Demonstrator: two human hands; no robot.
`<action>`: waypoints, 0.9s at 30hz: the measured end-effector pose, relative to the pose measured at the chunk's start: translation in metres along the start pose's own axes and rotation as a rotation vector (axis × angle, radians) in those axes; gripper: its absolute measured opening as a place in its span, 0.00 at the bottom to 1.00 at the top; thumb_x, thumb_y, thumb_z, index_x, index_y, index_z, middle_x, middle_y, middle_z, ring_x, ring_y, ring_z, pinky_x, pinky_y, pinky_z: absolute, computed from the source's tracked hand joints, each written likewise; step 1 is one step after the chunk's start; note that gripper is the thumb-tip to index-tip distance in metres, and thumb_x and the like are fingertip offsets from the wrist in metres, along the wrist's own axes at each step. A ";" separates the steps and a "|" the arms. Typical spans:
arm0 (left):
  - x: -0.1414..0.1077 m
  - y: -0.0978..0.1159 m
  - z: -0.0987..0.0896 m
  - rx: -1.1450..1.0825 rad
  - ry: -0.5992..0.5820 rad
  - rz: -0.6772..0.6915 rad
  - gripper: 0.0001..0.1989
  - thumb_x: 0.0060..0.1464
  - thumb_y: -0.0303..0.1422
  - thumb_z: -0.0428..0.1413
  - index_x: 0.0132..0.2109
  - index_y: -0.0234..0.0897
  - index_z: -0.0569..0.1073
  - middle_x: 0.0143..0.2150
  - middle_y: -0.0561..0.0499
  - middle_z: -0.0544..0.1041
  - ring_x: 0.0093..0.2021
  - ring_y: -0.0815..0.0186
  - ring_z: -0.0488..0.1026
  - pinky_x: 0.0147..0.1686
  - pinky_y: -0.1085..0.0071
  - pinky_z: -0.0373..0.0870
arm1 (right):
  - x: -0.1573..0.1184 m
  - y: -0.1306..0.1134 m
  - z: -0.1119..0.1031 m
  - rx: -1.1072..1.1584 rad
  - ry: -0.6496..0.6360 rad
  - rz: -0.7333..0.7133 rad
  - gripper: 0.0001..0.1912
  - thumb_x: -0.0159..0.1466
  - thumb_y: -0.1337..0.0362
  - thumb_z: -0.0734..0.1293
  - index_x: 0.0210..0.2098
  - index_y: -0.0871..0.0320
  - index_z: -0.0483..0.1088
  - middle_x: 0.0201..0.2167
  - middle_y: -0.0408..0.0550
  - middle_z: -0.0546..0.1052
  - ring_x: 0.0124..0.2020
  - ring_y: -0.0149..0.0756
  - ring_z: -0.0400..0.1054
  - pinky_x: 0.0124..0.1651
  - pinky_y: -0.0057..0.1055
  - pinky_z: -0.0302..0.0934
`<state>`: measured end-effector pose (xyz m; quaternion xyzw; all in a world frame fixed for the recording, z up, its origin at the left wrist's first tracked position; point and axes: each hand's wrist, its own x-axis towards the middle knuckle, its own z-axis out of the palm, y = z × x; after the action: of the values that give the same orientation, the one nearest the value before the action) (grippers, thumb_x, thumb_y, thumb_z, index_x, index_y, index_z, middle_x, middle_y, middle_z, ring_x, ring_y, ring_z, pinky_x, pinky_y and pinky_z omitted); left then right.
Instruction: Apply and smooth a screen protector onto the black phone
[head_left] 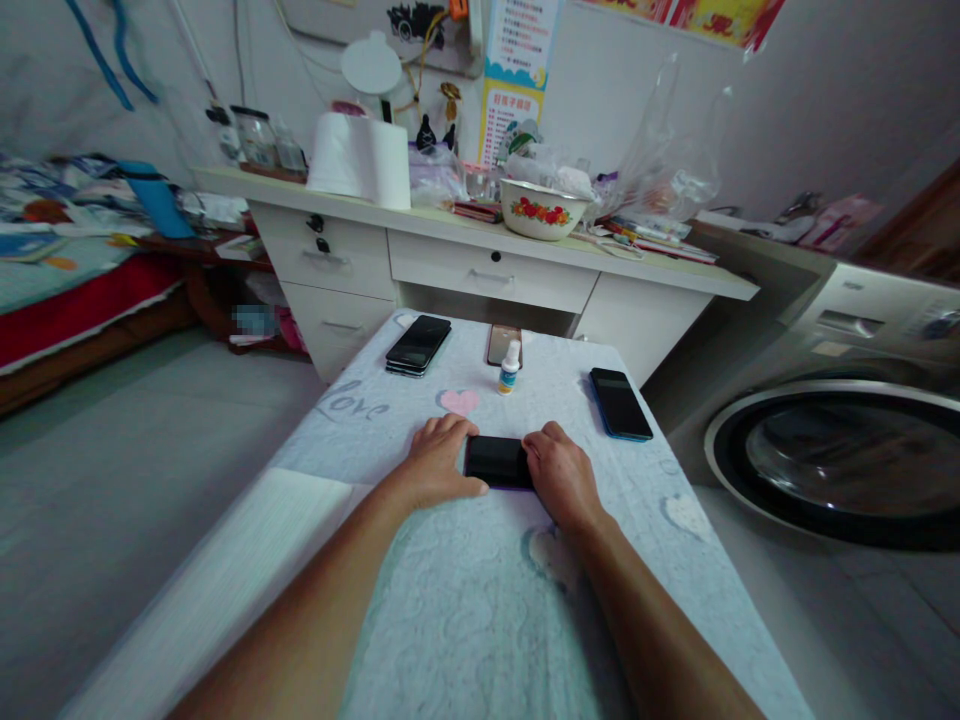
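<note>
A dark smartphone (pixel 496 462) with a purplish edge lies sideways and screen up on the cloth-covered table, between my two hands. My left hand (pixel 439 462) grips its left end, thumb at the near corner and fingers at the far one. Over the right end, my right hand (pixel 561 470) is closed, its fingertips bunched against the screen; what they may pinch is hidden. Just beyond the phone stands a small white spray bottle (pixel 508 370) with a blue and yellow label.
Several stacked phones (pixel 418 345) lie at the table's far left, a gold-coloured phone (pixel 498 346) at the far edge, and a blue-edged phone (pixel 621 404) to the right. Behind is a white desk (pixel 442 255) with a flowered bowl (pixel 541 212). A washing machine (pixel 847 400) stands right.
</note>
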<state>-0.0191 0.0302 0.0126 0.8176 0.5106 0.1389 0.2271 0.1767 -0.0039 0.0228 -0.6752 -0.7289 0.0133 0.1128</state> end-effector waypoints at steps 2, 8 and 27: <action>0.000 0.000 0.000 -0.003 0.003 -0.001 0.29 0.36 0.42 0.63 0.48 0.44 0.65 0.52 0.49 0.67 0.53 0.53 0.62 0.51 0.60 0.61 | 0.000 -0.002 0.000 0.001 -0.009 -0.023 0.14 0.69 0.65 0.57 0.39 0.55 0.73 0.37 0.47 0.71 0.35 0.31 0.67 0.36 0.26 0.55; 0.000 0.000 -0.001 -0.011 0.001 0.001 0.29 0.36 0.41 0.63 0.48 0.44 0.65 0.51 0.49 0.67 0.52 0.53 0.62 0.51 0.60 0.61 | -0.001 -0.002 -0.001 0.008 -0.031 -0.076 0.14 0.69 0.64 0.56 0.40 0.55 0.74 0.37 0.46 0.71 0.34 0.30 0.67 0.36 0.25 0.55; 0.001 -0.001 0.000 -0.020 0.003 0.007 0.29 0.36 0.41 0.63 0.48 0.43 0.65 0.52 0.49 0.66 0.53 0.54 0.61 0.53 0.60 0.60 | -0.002 0.019 -0.001 0.039 0.024 -0.005 0.12 0.67 0.66 0.59 0.38 0.55 0.74 0.36 0.46 0.72 0.35 0.31 0.67 0.38 0.26 0.54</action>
<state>-0.0193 0.0312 0.0118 0.8168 0.5066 0.1462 0.2340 0.1954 -0.0042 0.0203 -0.6710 -0.7289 0.0192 0.1346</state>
